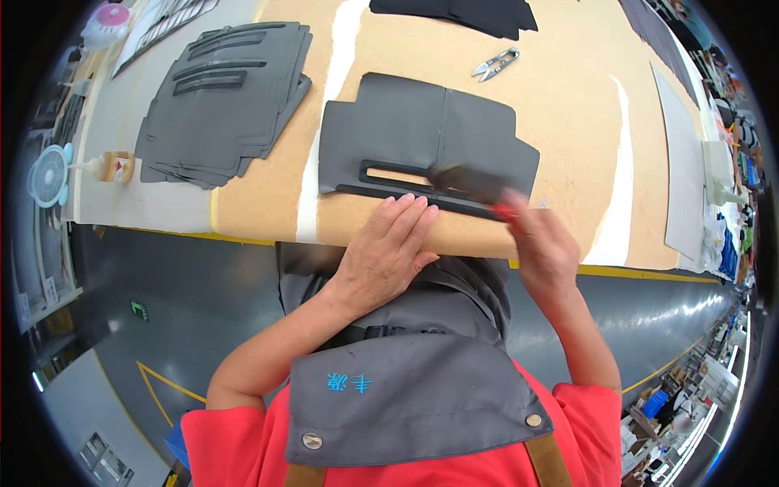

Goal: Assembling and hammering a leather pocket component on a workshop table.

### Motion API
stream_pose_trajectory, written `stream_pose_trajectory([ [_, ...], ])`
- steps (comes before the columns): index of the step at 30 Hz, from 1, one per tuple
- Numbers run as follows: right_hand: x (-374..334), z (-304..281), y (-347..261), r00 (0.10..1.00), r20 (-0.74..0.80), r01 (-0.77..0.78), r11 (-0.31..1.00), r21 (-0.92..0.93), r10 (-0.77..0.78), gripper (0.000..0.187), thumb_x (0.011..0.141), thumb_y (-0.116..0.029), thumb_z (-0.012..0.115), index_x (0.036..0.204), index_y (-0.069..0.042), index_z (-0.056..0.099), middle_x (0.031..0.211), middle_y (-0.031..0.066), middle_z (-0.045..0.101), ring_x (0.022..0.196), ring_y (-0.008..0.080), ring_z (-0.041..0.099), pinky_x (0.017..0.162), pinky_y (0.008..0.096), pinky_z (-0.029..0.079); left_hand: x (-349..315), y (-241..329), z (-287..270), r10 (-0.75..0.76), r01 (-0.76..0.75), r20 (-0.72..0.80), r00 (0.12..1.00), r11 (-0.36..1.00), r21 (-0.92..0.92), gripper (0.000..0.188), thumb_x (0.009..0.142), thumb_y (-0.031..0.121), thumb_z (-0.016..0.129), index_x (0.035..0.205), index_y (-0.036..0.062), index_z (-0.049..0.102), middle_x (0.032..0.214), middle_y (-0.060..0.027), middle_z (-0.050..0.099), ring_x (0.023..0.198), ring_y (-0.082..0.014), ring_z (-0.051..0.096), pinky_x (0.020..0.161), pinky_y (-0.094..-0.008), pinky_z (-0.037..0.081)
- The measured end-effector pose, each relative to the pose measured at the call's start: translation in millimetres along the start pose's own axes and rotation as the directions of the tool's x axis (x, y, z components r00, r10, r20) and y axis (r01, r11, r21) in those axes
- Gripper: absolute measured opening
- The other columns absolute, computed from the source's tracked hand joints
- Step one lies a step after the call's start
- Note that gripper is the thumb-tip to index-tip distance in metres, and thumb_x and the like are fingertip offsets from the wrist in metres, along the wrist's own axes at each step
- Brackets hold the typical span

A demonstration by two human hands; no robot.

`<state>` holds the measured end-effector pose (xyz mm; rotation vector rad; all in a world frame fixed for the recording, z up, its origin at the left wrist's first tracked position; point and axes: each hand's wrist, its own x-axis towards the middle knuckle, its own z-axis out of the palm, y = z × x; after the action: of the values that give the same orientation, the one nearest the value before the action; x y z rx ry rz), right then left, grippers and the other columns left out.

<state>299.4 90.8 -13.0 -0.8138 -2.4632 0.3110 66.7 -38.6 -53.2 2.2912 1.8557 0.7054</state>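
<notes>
A dark grey cut panel (398,114) of sheet material, perhaps leather, lies flat at the table's near edge, with a seam or crease down its middle. A long slot framed in black runs along its near part, and a black strip borders the near edge. My left hand (389,252) rests flat on that strip, fingers stretched out and close together. In my right hand (545,243) is a hammer (475,183) with a red grip. Its head, smeared by motion, is over the panel just right of the slot; whether it touches cannot be made out.
To the left lies a stack of similar grey panels (195,134), beside a glue bottle (118,166) and a small blue fan (50,176). Thread snips (495,64) and black pieces (462,11) are farther back. A pale board (680,178) lies at the right.
</notes>
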Motion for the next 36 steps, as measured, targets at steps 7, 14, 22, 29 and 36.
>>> stream_pose_trajectory([
  [7,17,-8,-15,1.000,-0.007,-0.024,0.998,0.058,0.025,0.066,0.079,0.004,0.068,0.138,-0.024,0.069,0.076,0.0039,0.054,0.065,0.0194,0.057,0.058,0.0326,0.048,-4,-2,0,0.014,-0.014,0.007,1.000,1.000,-0.006,0.066,0.090,0.034,0.073,0.143,-0.0002,0.054,0.141,-0.0151,0.054,0.133,-0.0325,0.049,0.116,-0.0439,0.041],
  [14,21,-11,-11,0.995,0.101,-0.001,1.000,0.015,0.000,0.064,0.081,0.006,0.070,0.141,-0.016,0.066,0.080,0.0064,0.061,0.064,0.0204,0.058,0.057,0.0333,0.049,-4,-3,-4,0.007,-0.006,0.049,0.999,0.999,-0.034,0.067,0.090,0.034,0.073,0.144,0.0000,0.051,0.141,-0.0147,0.054,0.133,-0.0326,0.049,0.116,-0.0440,0.041],
  [22,34,-8,-7,0.992,0.129,-0.003,0.994,-0.105,0.017,0.066,0.080,0.005,0.070,0.141,-0.019,0.066,0.078,0.0050,0.059,0.066,0.0203,0.061,0.058,0.0338,0.050,-8,-3,-4,0.004,-0.001,0.034,0.999,0.996,-0.089,0.068,0.089,0.035,0.074,0.143,0.0010,0.051,0.139,-0.0147,0.053,0.132,-0.0326,0.049,0.116,-0.0444,0.041],
  [29,20,-2,13,0.971,0.214,-0.069,0.985,-0.158,0.102,0.064,0.087,0.002,0.071,0.146,-0.022,0.061,0.085,0.0070,0.062,0.071,0.0240,0.063,0.064,0.0376,0.052,-3,-6,-8,0.000,0.002,0.023,1.000,0.998,-0.066,0.066,0.087,0.033,0.076,0.140,0.0007,0.054,0.139,-0.0148,0.054,0.132,-0.0332,0.050,0.115,-0.0441,0.042],
  [36,7,-40,88,0.804,0.074,-0.541,0.777,-0.323,0.591,0.070,0.091,-0.003,0.072,0.156,-0.012,0.046,0.136,0.0129,0.060,0.123,0.0308,0.057,0.104,0.0393,0.046,-18,-31,-43,-0.002,0.009,0.063,0.998,0.994,-0.105,0.074,0.083,0.035,0.081,0.143,0.0027,0.052,0.141,-0.0162,0.053,0.135,-0.0366,0.049,0.115,-0.0485,0.041],
])
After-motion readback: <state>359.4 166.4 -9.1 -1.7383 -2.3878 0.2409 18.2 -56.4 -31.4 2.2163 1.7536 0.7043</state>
